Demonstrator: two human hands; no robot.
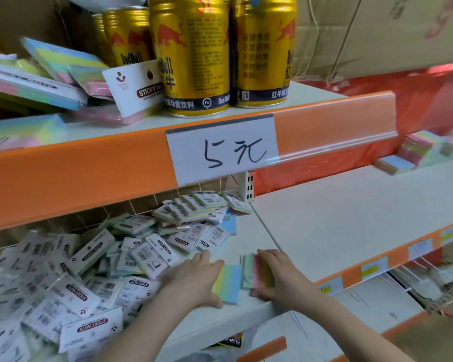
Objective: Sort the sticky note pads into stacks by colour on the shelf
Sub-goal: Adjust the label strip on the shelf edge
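Both hands work near the shelf's (311,218) front edge: my left hand (194,276) lies flat on a striped pad (229,283), my right hand (277,274) grips an upright pad (255,273). Next, matching colours from the pile (89,270); motion blur hides most labels.

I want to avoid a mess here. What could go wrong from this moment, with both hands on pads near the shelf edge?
1. The pad under the left hand and the pad under the right hand lie close to the shelf front edge; a push could slide one off.
2. The loose pile touches the left hand and may spill into the sorted spot.
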